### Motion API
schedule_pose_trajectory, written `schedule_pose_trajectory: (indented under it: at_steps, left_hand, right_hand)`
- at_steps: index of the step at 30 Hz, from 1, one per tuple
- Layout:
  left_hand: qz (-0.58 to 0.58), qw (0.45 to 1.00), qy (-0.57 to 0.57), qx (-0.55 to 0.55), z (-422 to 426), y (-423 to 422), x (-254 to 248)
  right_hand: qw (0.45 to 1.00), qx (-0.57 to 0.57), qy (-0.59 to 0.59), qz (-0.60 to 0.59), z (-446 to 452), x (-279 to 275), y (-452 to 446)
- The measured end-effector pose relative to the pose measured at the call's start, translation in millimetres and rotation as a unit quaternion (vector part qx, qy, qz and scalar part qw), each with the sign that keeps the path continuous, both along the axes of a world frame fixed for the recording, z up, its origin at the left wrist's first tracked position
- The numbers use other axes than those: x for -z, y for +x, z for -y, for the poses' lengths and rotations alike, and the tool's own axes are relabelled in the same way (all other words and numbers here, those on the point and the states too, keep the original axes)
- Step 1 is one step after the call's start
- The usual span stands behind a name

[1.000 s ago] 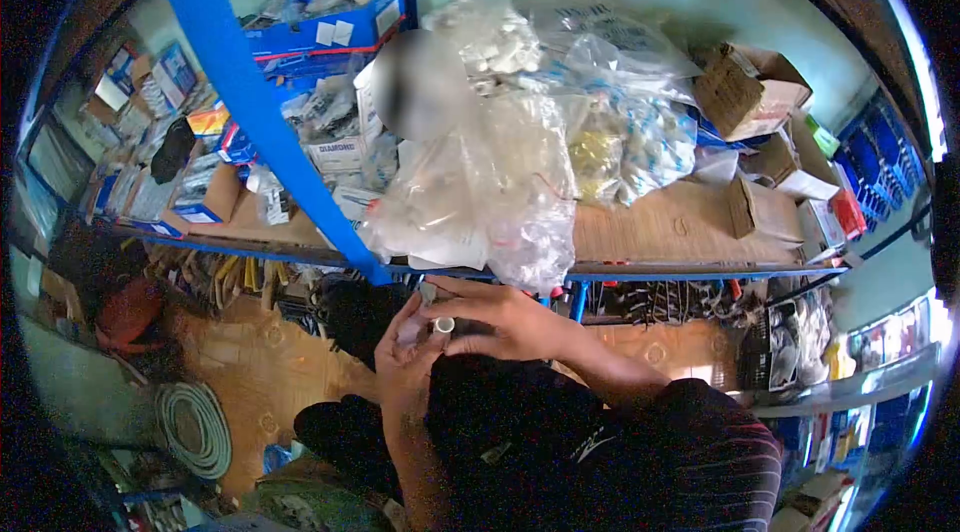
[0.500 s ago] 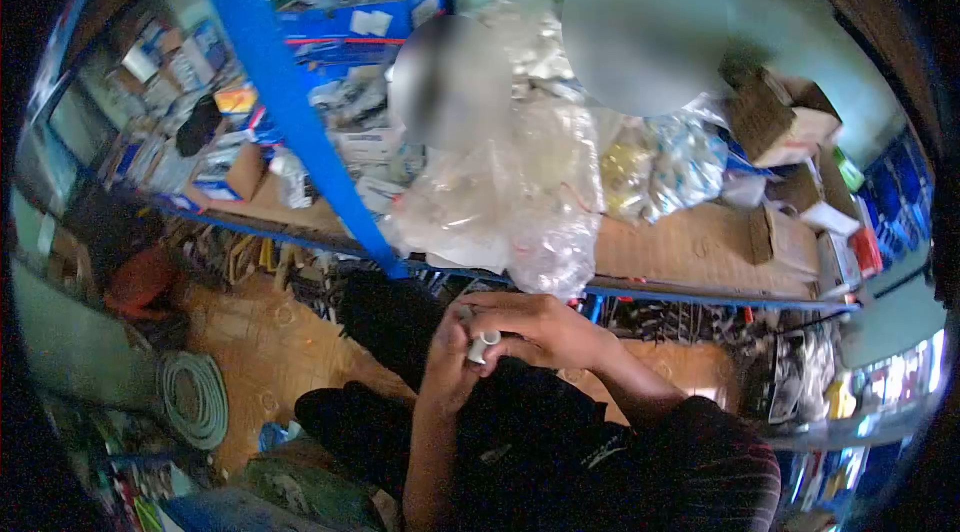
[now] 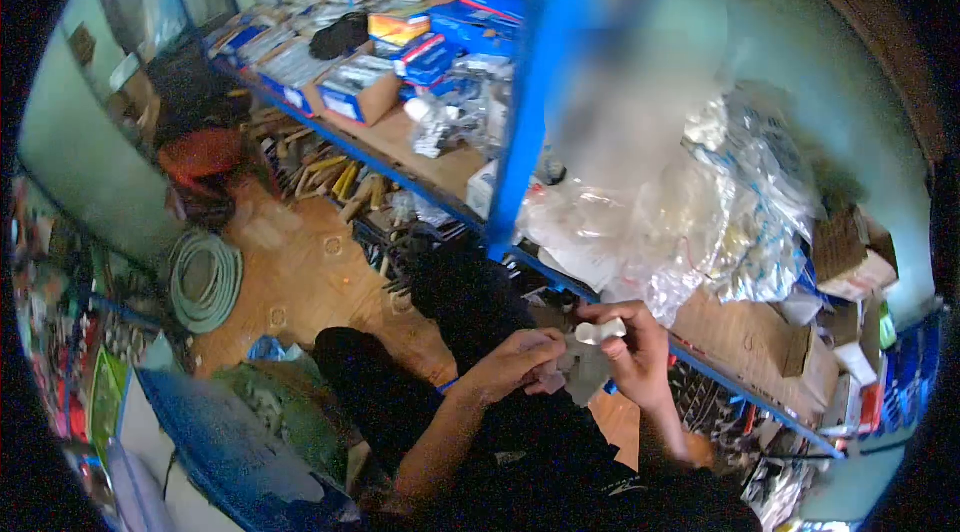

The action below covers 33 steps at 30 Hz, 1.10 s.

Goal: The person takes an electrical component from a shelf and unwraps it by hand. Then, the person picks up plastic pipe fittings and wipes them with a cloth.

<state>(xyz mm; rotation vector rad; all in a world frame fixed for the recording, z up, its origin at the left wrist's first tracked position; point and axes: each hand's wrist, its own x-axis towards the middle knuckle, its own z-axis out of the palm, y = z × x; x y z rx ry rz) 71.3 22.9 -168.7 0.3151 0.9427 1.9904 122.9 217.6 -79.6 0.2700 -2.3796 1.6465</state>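
My right hand pinches a short white tube-like piece between thumb and fingers. The piece lies roughly sideways, with a rounded, wider end towards the left. Just left of it, my left hand is closed, its fingers curled together. Whatever it grips, if anything, is hidden. The two hands are apart, above my lap and in front of the shelf's edge. A pale, blurred patch shows between them, too unclear to name.
A blue upright post stands before the shelf. Clear plastic bags and cardboard boxes lie to the right, small boxes to the left. A coiled pale hose rests on the tiled floor.
The view has swung left. My hands, together around the white piece before, have come apart; the piece is now in my right hand, turned more sideways.
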Motion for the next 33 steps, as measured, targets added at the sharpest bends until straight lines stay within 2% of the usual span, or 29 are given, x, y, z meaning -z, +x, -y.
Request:
schedule_pose_trajectory:
  at_steps: [2, 5, 9, 11, 13, 14, 15, 16, 17, 18, 20, 21, 23, 26, 27, 28, 30, 31, 32, 33]
  left_hand:
    - [-0.02, 0.999, -0.027, 0.019, 10.3, -4.9, -4.1]
    - [-0.042, 0.999, 0.0, 0.009, 13.9, -5.3, -1.9]
    - [-0.023, 1.0, 0.006, 0.02, 19.0, -6.4, 8.5]
    - [0.014, 1.0, 0.012, 0.012, 24.9, -5.9, 15.0]
    - [0.034, 0.997, -0.044, -0.054, 36.2, -7.5, 6.0]
    - [0.045, 0.993, -0.073, -0.076, 43.2, -9.1, 3.3]
    - [0.057, 0.994, -0.056, -0.08, 52.2, -14.4, 16.8]
    - [0.054, 0.993, -0.047, -0.096, 64.0, -20.8, 27.3]
    - [0.044, 0.98, -0.113, -0.157, 69.5, -18.9, 4.7]
    - [0.054, 0.977, -0.11, -0.176, 74.8, -14.7, -7.6]
    - [0.073, 0.968, -0.086, -0.225, 87.6, -18.8, -11.0]
    - [0.083, 0.962, -0.066, -0.25, 94.6, -23.6, -4.6]
    - [0.117, 0.945, 0.0, -0.304, 109.8, -38.7, 37.2]
    - [0.117, 0.921, -0.015, -0.372, 120.4, -48.3, 37.4]
    - [0.129, 0.914, -0.034, -0.384, 117.0, -49.5, 22.4]
    - [0.141, 0.898, -0.05, -0.413, 113.7, -57.4, 2.5]
    - [0.045, 0.906, -0.045, -0.419, 116.6, -87.4, -12.3]
    - [-0.012, 0.895, -0.088, -0.437, 125.8, -107.4, -6.3]
    - [-0.083, 0.893, -0.104, -0.43, 135.0, -127.4, -1.7]
    - [-0.118, 0.87, -0.129, -0.461, 132.0, -143.3, -15.1]
  right_hand:
    - [0.999, 0.009, -0.031, -0.004, 2.2, 5.1, 0.3]
    - [0.999, -0.002, -0.042, -0.021, 7.7, 1.0, -0.1]
    - [0.988, 0.074, -0.136, -0.017, -5.9, 15.4, -1.6]
    - [0.972, 0.152, -0.159, -0.083, -8.6, 6.7, -8.8]
    - [0.961, 0.217, -0.059, -0.164, -36.5, -2.5, -12.6]
    - [0.946, 0.267, -0.039, -0.182, -47.3, -13.8, -13.1]
    - [0.922, 0.336, -0.033, -0.192, -62.5, -23.7, -16.3]
    - [0.893, 0.403, 0.088, -0.18, -82.2, -38.5, -14.4]
    - [0.87, 0.437, 0.106, -0.202, -116.3, -36.1, -17.8]
    - [0.843, 0.479, 0.163, -0.185, -132.5, -50.9, -22.9]
    - [0.793, 0.523, 0.217, -0.225, -169.6, -61.5, -32.0]
    - [0.798, 0.535, 0.197, -0.196, -182.1, -67.0, -34.5]
    - [0.787, 0.541, 0.232, -0.182, -230.8, -56.4, -42.9]
    - [0.696, 0.582, 0.4, -0.13, -287.1, -43.0, -42.7]
    - [0.675, 0.586, 0.446, -0.055, -317.3, -33.3, -36.8]
    - [0.66, 0.541, 0.505, -0.125, -350.6, -16.3, -27.2]
    - [0.751, 0.49, 0.439, -0.06, -381.5, -13.7, -26.1]
    - [0.787, 0.467, 0.401, -0.025, -399.6, -11.7, -26.1]
    - [0.765, 0.474, 0.424, -0.101, -385.0, -10.4, -21.5]
    - [0.771, 0.461, 0.436, -0.047, -369.8, -20.1, -22.9]
